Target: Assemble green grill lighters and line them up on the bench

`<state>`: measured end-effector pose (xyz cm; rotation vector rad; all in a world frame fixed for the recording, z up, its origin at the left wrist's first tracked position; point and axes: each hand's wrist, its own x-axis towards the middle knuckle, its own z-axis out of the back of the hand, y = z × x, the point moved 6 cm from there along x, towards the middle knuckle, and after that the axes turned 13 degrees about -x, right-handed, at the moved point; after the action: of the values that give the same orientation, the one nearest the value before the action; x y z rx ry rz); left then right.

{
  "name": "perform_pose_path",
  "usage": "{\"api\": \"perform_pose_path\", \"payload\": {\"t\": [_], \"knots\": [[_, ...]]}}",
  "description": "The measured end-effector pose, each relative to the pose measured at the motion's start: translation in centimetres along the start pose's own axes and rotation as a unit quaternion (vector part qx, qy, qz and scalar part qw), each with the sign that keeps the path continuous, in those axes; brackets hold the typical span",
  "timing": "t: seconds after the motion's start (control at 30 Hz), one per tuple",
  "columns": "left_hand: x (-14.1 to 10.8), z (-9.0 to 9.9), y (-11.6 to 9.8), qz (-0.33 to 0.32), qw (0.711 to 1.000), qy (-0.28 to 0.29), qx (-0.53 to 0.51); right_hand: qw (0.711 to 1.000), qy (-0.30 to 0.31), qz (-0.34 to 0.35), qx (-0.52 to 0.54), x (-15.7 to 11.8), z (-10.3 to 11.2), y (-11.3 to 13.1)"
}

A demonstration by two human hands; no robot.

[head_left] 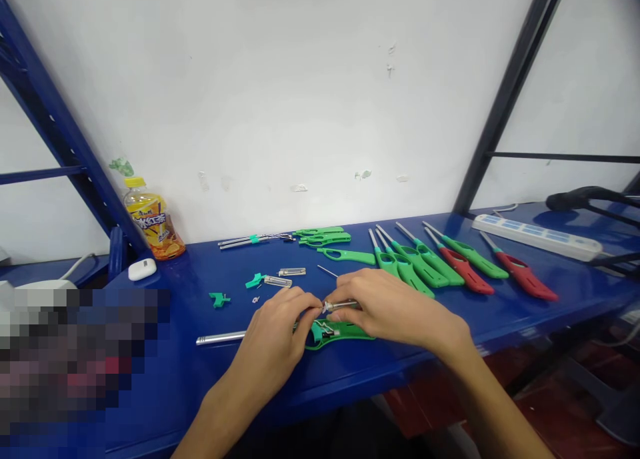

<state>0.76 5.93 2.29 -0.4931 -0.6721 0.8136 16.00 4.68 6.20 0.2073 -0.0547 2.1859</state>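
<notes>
the right hand point(373, 300) is closed on a small gas tank point(346, 304) that has a shiny end. the left hand point(283, 316) is pinched narrow on a small silver part point(327, 307) at the tank's 9 o'clock end. i cannot tell if that part is loose or stuck on.

the step in hand looks like working on the tank's tip. a good next move, i think, calls for a soft, steady pinch, because the bits are so tiny.

just under the hands, at 6 o'clock, an open green lighter shell point(353, 331) lies on the counter point(185, 379). it has a teal trigger point(317, 331) and bent wire inside, and its silver tube point(220, 338) points to 9 o'clock.

a thin metal rod point(327, 271) shows near 12 o'clock; i cannot tell if it is held. between 10 and 11 o'clock lie two clear tanks point(291, 272). a loose teal piece point(219, 300) is at 9 o'clock. farther off at 12 o'clock sit green shells point(325, 237). around 2 o'clock there is a row of green and red lighters point(465, 271). far off at 10 o'clock stands an iced tea bottle point(153, 222).
</notes>
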Motion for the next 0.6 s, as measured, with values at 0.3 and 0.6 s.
{"api": "perform_pose_path", "payload": {"t": [0.3, 0.6], "knots": [[0.1, -0.2, -0.1, 0.002, 1.000, 0.010, 0.006, 1.000, 0.003, -0.005, 0.000, 0.0, -0.1, -0.2], [0.1, 0.3, -0.3, 0.013, 1.000, -0.019, 0.016, 1.000, -0.012, -0.027, 0.003, -0.3, 0.1, -0.9]]}}
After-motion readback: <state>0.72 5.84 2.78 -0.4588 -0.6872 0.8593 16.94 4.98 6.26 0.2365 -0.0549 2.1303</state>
